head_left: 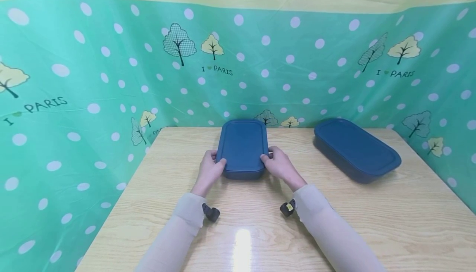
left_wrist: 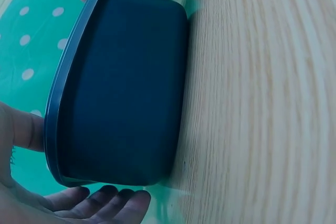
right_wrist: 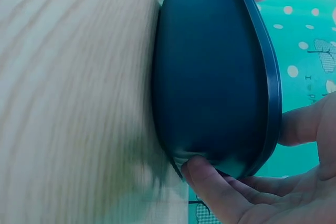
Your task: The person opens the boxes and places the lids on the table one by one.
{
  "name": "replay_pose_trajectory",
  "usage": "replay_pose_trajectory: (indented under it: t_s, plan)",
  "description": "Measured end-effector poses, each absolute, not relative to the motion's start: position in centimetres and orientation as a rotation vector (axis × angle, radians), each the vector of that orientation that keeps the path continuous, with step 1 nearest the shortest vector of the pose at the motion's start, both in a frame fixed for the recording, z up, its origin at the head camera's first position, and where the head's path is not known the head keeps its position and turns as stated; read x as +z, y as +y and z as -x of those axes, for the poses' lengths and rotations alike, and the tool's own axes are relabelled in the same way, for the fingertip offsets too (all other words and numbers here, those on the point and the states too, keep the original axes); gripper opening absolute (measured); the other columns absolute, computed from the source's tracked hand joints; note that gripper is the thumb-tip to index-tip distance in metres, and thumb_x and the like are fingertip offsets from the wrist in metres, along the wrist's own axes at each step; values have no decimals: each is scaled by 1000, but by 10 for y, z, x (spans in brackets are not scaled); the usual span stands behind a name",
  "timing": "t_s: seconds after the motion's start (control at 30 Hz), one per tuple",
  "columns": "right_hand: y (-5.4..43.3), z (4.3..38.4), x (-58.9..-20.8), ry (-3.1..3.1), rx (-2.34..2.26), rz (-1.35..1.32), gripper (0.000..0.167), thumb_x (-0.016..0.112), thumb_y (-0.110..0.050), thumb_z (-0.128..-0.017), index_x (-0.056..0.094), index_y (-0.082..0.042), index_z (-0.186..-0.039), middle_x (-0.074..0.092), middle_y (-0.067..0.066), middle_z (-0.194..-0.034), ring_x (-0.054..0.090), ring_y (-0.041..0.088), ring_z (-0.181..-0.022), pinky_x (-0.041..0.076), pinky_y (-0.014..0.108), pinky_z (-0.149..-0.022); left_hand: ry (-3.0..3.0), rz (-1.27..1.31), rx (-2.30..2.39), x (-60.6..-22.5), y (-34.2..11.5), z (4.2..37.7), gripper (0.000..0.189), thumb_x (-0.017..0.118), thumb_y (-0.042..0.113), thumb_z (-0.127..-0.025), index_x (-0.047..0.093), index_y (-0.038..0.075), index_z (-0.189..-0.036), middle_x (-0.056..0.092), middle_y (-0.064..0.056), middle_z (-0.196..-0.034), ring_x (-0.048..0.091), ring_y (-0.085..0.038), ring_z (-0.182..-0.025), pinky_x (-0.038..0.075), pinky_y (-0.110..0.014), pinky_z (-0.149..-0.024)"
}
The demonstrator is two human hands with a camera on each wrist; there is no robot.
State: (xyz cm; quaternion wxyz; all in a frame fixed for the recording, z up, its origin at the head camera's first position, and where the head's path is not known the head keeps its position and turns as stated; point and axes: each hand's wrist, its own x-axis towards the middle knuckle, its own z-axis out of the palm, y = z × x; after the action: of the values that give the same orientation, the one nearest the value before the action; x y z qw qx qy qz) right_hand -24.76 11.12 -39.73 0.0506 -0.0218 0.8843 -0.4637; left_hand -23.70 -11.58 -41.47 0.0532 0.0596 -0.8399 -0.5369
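A dark blue rectangular lidded container (head_left: 243, 146) stands on the table between both hands, its narrow end towards me. My left hand (head_left: 210, 169) holds its near left corner, with the thumb on the lid's edge and the fingers along the side. At the near right corner my right hand (head_left: 279, 165) grips it the same way, thumb on top. In the left wrist view the container's end wall (left_wrist: 123, 87) shows beneath an overhanging lid rim. The right wrist view has my right fingers (right_wrist: 220, 195) against the side wall, below the rim.
A second, longer dark blue lidded container (head_left: 357, 148) lies slantwise at the back right of the wooden table (head_left: 178, 239). A green dotted curtain (head_left: 293, 82) with printed trees hangs behind the table and along its sides.
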Motion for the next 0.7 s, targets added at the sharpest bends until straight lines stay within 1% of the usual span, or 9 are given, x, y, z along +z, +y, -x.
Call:
replay_pose_trajectory:
  t_s: [0.07, 0.2, 0.3, 0.53, 0.7]
  plan:
    - [111, 249, -397, 2695, -1405, 57, 52, 49, -29, -98, 39, 2, -138, 55, 21, -126, 57, 30, -112, 48, 44, -93, -2557, -188, -1633, -415, -116, 238, 47, 57, 18, -90, 43, -2, -130, 51, -20, -126, 51, -33, -117, 44, -45, -98]
    - [111, 250, -396, 2681, -1411, 34, 51, 49, -29, -98, 39, 1, -138, 56, 20, -123, 60, 28, -105, 51, 42, -87, -2563, -200, -1631, -416, -115, 239, 47, 57, 20, -91, 44, -1, -131, 51, -20, -127, 50, -33, -119, 43, -45, -99]
    - [111, 250, -397, 2673, -1425, 26, 50, 50, -29, -98, 40, 1, -138, 57, 19, -122, 60, 27, -102, 51, 40, -85, -2570, -207, -1631, -415, -116, 240, 47, 56, 21, -92, 43, -1, -131, 51, -20, -127, 49, -33, -119, 42, -45, -99]
    - [112, 252, -400, 2669, -1463, 42, 50, 50, -28, -98, 40, 2, -137, 56, 19, -124, 56, 29, -111, 49, 42, -91, -2561, -216, -1644, -414, -115, 239, 47, 56, 21, -92, 45, -3, -131, 53, -20, -125, 51, -32, -117, 43, -44, -99]
    - [112, 251, -400, 2664, -1482, 38, 51, 51, -28, -98, 41, 3, -137, 55, 19, -124, 57, 28, -109, 51, 40, -87, -2541, -216, -1658, -414, -115, 239, 45, 56, 20, -91, 47, -3, -129, 54, -20, -124, 52, -32, -117, 43, -43, -99]
